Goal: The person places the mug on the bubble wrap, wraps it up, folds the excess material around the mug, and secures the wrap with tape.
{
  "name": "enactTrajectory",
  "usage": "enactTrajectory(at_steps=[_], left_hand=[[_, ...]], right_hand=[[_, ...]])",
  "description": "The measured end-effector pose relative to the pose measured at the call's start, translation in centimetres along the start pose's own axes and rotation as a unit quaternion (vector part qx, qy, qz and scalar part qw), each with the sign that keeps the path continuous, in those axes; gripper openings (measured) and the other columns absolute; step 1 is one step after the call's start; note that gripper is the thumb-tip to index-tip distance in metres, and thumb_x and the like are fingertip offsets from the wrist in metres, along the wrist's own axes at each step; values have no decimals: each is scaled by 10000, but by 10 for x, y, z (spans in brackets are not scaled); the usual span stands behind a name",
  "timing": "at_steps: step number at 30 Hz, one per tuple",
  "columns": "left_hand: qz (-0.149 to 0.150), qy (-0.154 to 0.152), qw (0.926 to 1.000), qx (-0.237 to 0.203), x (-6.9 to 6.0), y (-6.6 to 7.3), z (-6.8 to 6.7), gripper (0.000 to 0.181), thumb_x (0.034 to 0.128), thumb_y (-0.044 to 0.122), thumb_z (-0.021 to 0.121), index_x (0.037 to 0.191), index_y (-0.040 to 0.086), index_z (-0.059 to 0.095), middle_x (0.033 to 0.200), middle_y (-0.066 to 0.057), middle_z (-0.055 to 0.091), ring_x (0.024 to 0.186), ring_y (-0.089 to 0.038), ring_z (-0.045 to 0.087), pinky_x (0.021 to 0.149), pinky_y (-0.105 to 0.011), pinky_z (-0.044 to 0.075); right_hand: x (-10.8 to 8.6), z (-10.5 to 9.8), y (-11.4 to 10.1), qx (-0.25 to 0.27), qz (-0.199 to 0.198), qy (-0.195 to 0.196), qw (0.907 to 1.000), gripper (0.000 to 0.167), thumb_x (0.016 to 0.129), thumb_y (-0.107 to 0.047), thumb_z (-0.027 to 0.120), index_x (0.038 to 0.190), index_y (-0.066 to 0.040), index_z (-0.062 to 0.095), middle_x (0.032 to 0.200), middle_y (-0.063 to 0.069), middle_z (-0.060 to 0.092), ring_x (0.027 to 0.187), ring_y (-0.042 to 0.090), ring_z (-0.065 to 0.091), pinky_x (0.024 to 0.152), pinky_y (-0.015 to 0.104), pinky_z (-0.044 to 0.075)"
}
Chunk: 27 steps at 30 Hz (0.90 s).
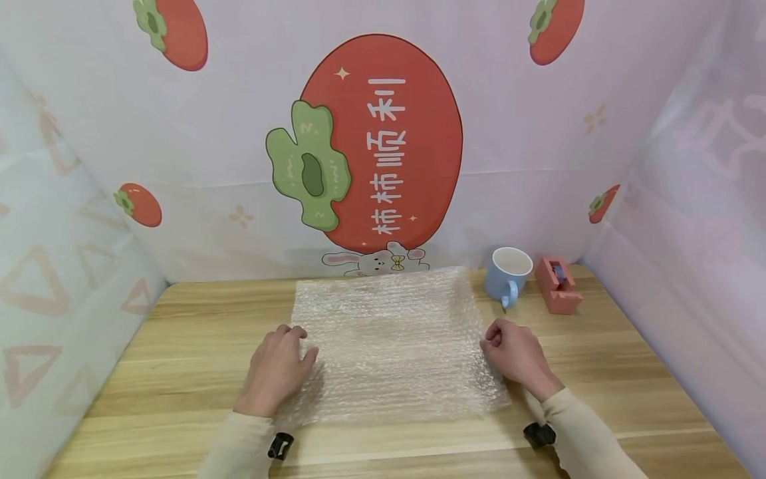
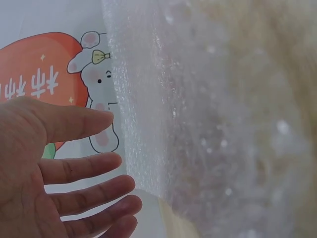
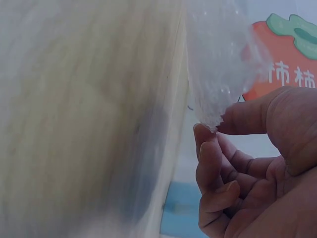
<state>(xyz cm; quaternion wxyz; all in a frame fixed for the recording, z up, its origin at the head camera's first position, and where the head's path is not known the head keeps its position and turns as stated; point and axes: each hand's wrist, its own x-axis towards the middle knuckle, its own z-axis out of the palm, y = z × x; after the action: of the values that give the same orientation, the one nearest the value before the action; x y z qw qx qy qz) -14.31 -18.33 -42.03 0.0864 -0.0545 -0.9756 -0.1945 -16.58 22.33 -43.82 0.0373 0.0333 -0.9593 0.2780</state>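
Bubble wrap sheet [image 1: 389,346] laid out mid-worktop [image 1: 179,372], far side up at the back edge, near side short of the front. Right hand [image 1: 516,352] pinching the sheet's right edge between thumb and forefinger, clear in the right wrist view; a fingertip hold likely because the film is thin and only its rim gives purchase. Left hand [image 1: 274,369] at the sheet's left edge, fingers spread, thumb apart, nothing gripped; contact can't be told. Hands on opposite sides, probably to keep the sheet square and stop it sliding. Mug [image 1: 498,279] upright near the back edge, just right of the sheet, handle toward the front; tape dispenser [image 1: 562,304] beside it, near the back right corner. Both likely parked there to leave the middle free.
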Motion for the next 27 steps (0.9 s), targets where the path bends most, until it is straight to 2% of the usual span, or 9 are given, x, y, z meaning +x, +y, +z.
enactTrajectory(at_steps=[8,18,27], left_hand=[[195,-147,9996,123,3,11,10,309,897,202,738,1098,-30,706,1071,-218,649,953,-414,616,761,-568,523],[678,-156,9970,329,4,23,21,339,861,223,780,1089,-16,705,1049,-184,648,948,-399,613,749,-537,526],[1012,-556,9929,287,0,28,26,462,856,270,787,1212,1,666,1220,-196,616,1143,-403,569,927,-557,493]], right_hand=[[-1,-5,10,-33,68,46,10000,122,889,-134,723,828,-76,635,711,3,587,658,173,531,614,350,437],[-3,-9,16,-10,120,40,9999,119,882,-142,720,837,-72,636,709,-6,587,657,166,530,602,348,434],[-4,-9,19,14,146,4,9999,132,880,-154,719,837,-65,630,705,-3,580,650,167,526,593,341,427]])
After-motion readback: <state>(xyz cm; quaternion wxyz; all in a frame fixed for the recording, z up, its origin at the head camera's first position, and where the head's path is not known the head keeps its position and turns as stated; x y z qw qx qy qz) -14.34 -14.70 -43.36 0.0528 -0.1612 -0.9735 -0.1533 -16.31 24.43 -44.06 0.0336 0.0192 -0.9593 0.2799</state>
